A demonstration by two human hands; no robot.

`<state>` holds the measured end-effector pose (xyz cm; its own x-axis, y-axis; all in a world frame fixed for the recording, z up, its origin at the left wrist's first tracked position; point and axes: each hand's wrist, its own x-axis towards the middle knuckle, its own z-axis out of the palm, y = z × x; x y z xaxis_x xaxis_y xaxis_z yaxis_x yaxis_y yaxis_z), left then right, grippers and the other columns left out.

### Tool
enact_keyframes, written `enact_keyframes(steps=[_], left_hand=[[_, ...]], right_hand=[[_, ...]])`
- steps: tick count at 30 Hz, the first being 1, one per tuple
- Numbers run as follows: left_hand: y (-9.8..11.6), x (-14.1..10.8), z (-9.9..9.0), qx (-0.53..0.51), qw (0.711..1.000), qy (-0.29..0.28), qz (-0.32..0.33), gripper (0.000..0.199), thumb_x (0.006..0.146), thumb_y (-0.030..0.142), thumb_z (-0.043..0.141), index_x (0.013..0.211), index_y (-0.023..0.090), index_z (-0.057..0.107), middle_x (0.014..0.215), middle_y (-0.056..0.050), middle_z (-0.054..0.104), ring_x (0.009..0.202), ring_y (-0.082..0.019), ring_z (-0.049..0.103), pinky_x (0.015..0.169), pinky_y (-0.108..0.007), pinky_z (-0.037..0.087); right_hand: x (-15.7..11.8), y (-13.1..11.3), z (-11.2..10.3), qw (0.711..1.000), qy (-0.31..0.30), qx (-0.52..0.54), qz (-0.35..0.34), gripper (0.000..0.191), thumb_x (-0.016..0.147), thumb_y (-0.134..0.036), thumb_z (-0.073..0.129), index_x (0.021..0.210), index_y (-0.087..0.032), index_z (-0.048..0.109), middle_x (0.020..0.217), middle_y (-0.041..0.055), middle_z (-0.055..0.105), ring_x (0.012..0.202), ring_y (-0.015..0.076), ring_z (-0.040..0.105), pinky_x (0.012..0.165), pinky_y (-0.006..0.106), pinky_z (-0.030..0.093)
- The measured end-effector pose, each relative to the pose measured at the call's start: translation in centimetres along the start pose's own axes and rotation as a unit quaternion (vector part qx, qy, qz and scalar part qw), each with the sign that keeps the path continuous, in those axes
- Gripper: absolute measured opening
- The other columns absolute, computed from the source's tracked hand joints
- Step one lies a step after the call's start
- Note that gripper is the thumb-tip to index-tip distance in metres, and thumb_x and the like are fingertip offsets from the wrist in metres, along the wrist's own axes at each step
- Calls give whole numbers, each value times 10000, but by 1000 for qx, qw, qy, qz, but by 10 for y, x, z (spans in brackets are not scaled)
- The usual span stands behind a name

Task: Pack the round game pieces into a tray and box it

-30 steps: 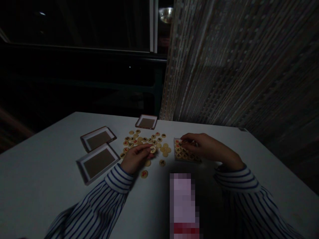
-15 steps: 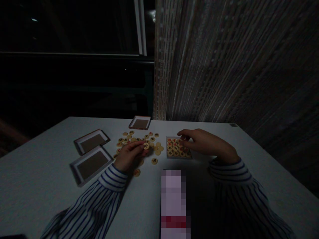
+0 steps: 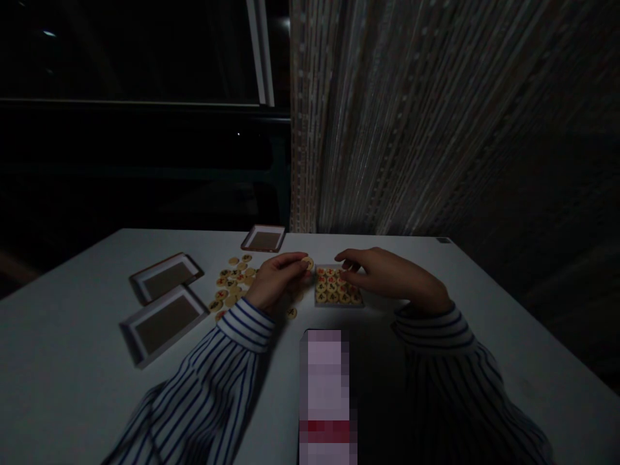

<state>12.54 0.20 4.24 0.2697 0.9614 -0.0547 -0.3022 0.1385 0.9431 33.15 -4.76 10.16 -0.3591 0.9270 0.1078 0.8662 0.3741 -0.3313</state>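
Observation:
My left hand pinches a round Chinese chess piece between thumb and fingertips, just left of a small shallow box. Rows of pieces with red and black characters lie face up inside that box. My right hand hovers over the box's right side, its thumb and index finger apart and nothing visible between them. It hides part of the back right of the box. Loose pieces are scattered left of my left hand, which covers some of them. One single piece lies nearer to me.
Two shallow trays or lids lie at the left, one touching the other. Another lid sits near the table's back edge. A phone-like object with a pixelated face is at the front centre. A string curtain hangs behind the white table.
My left hand has moved right and slightly away from me with the chess piece, from above the loose pieces to beside the box. My right hand stays over the box. The view has shifted slightly.

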Motion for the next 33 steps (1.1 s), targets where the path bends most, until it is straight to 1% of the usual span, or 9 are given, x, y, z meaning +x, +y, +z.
enact_keyframes(steps=[5,11,13,18,24,27,30,33], left_hand=[[4,16,11,34,999,-25,23,328,578,239,760,862,135,635,762,-6,646,685,-80,600,696,-224,478],[-4,26,18,76,995,-43,49,312,574,217,746,841,140,604,705,14,635,642,-75,578,665,-216,448],[-7,26,20,86,994,-51,45,300,580,210,736,836,138,600,674,20,629,623,-79,575,652,-218,448],[-17,25,25,99,993,-63,2,295,579,220,734,831,127,614,649,12,636,610,-101,585,623,-229,452],[-26,27,26,125,989,-76,-11,241,663,224,685,877,115,669,731,-33,672,654,-103,588,635,-219,446],[-28,28,27,123,988,-87,-28,216,722,197,624,912,111,676,678,-20,658,596,-82,559,614,-210,432],[-28,28,29,134,986,-96,-25,198,747,168,583,903,100,684,612,-10,635,551,-74,530,593,-208,416],[-31,28,29,138,985,-99,-11,197,732,161,592,895,91,680,611,-14,635,549,-77,532,580,-207,409]], right_hand=[[0,5,0,1000,4,-9,5,381,821,-394,507,1155,-219,563,975,69,671,858,203,615,733,290,450],[0,11,-2,999,7,-21,27,378,817,-354,517,1166,-213,552,981,68,674,866,203,615,745,289,447],[1,12,-1,999,2,-31,33,377,818,-356,514,1165,-216,551,980,63,673,868,199,614,740,282,445],[7,14,5,997,-17,-59,37,371,828,-356,487,1161,-207,549,979,62,671,880,189,610,746,266,434],[10,14,12,998,-18,-58,35,342,836,-347,462,1123,-196,570,967,68,669,863,187,606,720,255,422],[12,13,14,998,-10,-53,29,307,838,-339,455,1073,-199,594,951,66,669,850,182,602,707,251,412],[13,11,16,999,-5,-46,23,281,840,-318,448,1039,-204,610,938,65,668,825,173,599,678,243,400],[15,9,18,999,-7,-37,14,261,837,-292,450,1014,-204,620,912,60,668,787,161,592,642,234,383]])
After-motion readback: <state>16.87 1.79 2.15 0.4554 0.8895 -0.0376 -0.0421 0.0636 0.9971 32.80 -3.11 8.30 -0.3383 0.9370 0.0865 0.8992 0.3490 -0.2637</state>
